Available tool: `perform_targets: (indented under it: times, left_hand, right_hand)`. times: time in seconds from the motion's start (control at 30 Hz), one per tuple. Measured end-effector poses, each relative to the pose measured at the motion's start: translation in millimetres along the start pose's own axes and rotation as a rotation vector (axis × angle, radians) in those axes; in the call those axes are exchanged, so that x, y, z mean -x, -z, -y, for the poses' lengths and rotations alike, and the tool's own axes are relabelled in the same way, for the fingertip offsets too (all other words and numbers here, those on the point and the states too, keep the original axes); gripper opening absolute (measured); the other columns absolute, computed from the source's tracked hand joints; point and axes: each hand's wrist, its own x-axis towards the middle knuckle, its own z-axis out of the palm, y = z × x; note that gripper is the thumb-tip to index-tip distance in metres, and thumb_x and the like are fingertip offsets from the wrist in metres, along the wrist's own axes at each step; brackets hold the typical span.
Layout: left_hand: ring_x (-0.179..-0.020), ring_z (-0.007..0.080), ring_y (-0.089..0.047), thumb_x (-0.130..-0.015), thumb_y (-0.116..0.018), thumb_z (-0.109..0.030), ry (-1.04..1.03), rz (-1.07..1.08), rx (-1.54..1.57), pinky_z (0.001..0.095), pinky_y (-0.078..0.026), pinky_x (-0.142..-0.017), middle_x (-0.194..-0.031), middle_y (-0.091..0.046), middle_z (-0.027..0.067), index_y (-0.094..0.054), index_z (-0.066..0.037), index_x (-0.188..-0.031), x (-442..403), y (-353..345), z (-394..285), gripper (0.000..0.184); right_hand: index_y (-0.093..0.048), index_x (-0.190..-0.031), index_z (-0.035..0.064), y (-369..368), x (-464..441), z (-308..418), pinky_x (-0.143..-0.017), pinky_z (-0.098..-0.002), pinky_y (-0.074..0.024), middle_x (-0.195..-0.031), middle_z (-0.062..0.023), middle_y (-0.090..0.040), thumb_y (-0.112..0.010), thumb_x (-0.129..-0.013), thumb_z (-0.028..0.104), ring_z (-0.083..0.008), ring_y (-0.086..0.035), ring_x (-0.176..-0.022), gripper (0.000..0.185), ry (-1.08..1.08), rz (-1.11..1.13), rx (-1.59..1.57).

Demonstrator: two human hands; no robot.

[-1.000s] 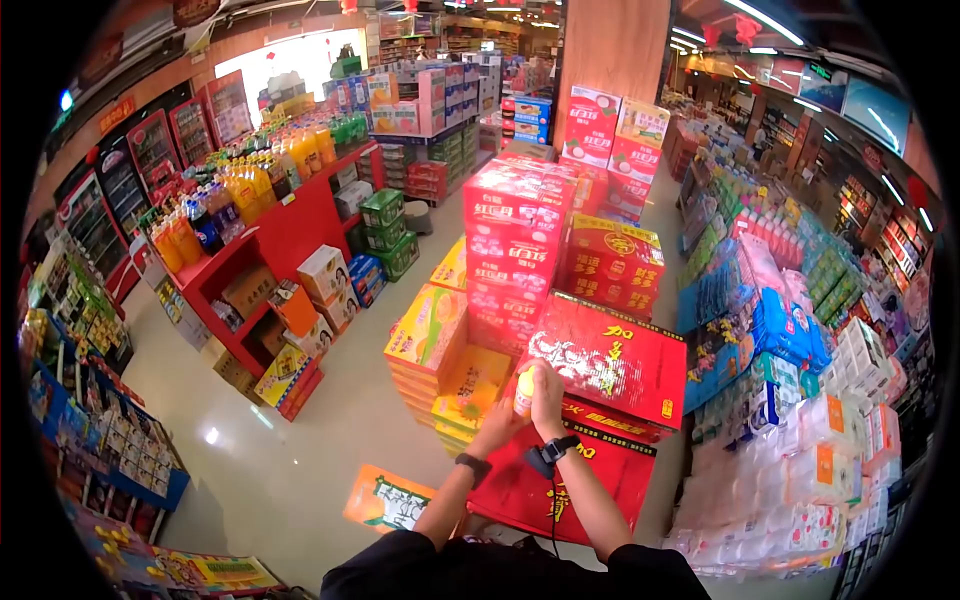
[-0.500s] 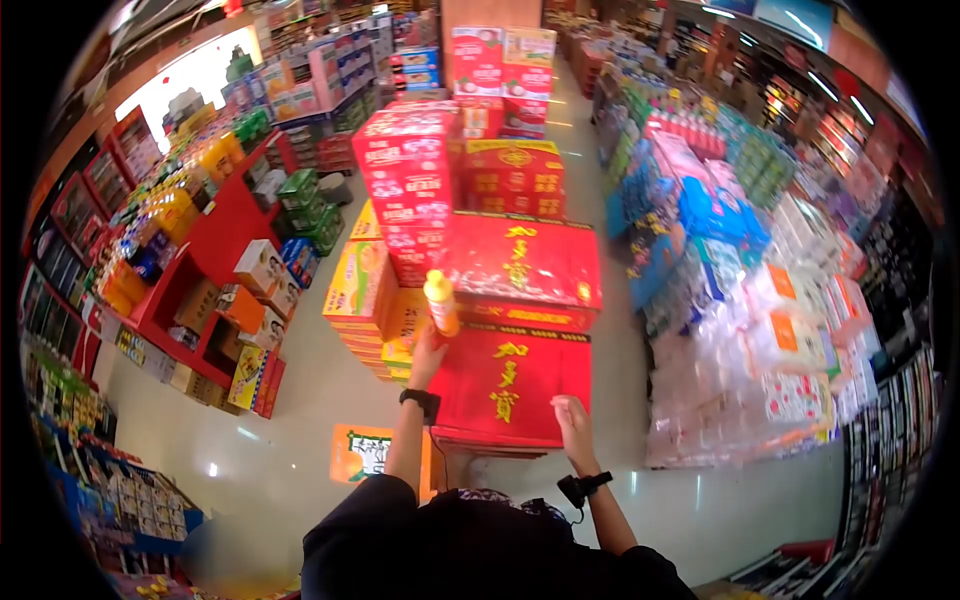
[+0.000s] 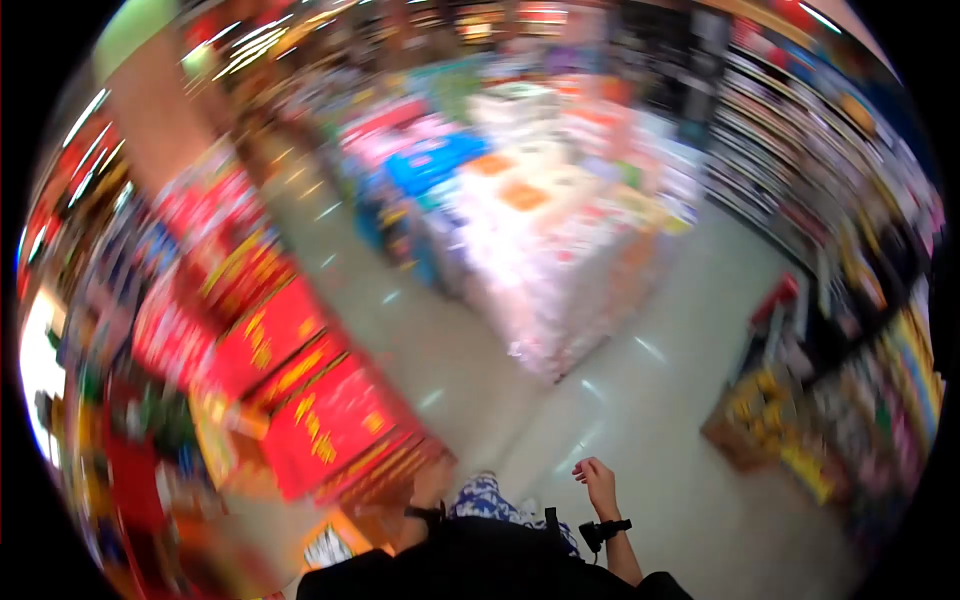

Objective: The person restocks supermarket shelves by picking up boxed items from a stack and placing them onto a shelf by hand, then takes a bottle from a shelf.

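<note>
My left hand (image 3: 431, 484) is low in the view, smeared by motion, beside the lower corner of the stacked red cartons (image 3: 335, 420) with yellow lettering. Its fingers are too blurred to read, and no bottle can be made out in it. Over the floor to the right, my right hand (image 3: 597, 480) hangs with its fingers loosely apart and nothing in them. A dark band is on each wrist.
A large pile of plastic-wrapped packs (image 3: 545, 270) stands ahead across the pale tiled floor (image 3: 480, 400). On the right are shelves (image 3: 770, 150) and an open carton of yellow goods (image 3: 755, 415). An orange floor sign (image 3: 335, 540) lies near the red cartons.
The view has swung right, so the red cartons now lie to the left. My left hand has dropped back from the cartons' left edge; the orange bottle it held is no longer visible.
</note>
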Motion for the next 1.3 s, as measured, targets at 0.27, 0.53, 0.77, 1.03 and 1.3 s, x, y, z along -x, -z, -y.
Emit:
perform_targets:
  times: [0.27, 0.53, 0.77, 1.03, 1.3]
  left_hand:
    - [-0.119, 0.0368, -0.066, -0.098, -0.062, -0.047, -0.761, 0.556, -0.481, 0.0465, -0.053, -0.100, -0.127, -0.071, 0.0185, -0.061, -0.010, -0.137, -143.3, -73.1, -275.9, 0.054]
    - [-0.112, 0.0290, -0.070, -0.100, -0.066, -0.037, -0.983, 0.834, -0.233, 0.0391, -0.054, -0.096, -0.123, -0.073, 0.0151, -0.061, -0.008, -0.136, -124.9, -206.8, -562.8, 0.047]
    - [-0.105, 0.0247, -0.072, -0.105, -0.062, -0.034, -1.067, 1.188, 0.159, 0.0348, -0.054, -0.094, -0.115, -0.076, 0.0139, -0.062, -0.006, -0.134, -72.6, -352.6, -769.5, 0.041]
    - [-0.109, 0.0179, -0.068, -0.106, -0.057, -0.025, -1.007, 1.563, 0.170, 0.0325, -0.052, -0.095, -0.119, -0.074, 0.0077, -0.059, -0.006, -0.135, 3.2, -400.5, -931.0, 0.034]
    - [-0.113, 0.0204, -0.067, -0.108, -0.056, -0.030, -0.851, 1.696, 0.139, 0.0354, -0.051, -0.099, -0.122, -0.073, 0.0091, -0.061, -0.006, -0.132, 50.6, -505.8, -1063.8, 0.034]
  right_hand:
    - [-0.070, -0.103, -0.0011, 117.2, 117.6, -42.1, -0.076, -0.0302, -0.0542, -0.089, -0.0097, -0.075, -0.062, -0.102, 0.022, -0.0169, -0.070, -0.081, 0.024, -0.086, -0.684, -0.175]
    - [-0.071, -0.104, 0.0003, 243.3, 197.7, -93.2, -0.076, -0.0312, -0.0562, -0.088, -0.0088, -0.075, -0.064, -0.099, 0.020, -0.0184, -0.072, -0.082, 0.021, -0.290, -1.039, -0.105]
    - [-0.066, -0.123, 0.0016, 382.0, 168.4, -58.3, -0.084, -0.0313, -0.0561, -0.101, -0.0131, -0.074, -0.068, -0.102, 0.027, -0.0184, -0.073, -0.092, 0.033, -0.197, -0.958, -0.114]
    - [-0.056, -0.127, -0.0004, 489.6, 129.4, -53.8, -0.074, -0.0297, -0.0543, -0.093, -0.0083, -0.071, -0.068, -0.104, 0.027, -0.0161, -0.068, -0.083, 0.038, -0.054, -0.944, -0.352]
    - [-0.068, -0.122, 0.0018, 658.5, 162.7, -100.2, -0.059, -0.0234, -0.0458, -0.087, -0.0011, -0.067, -0.066, -0.105, 0.026, -0.0074, -0.060, -0.069, 0.030, 0.086, -0.863, -0.597]
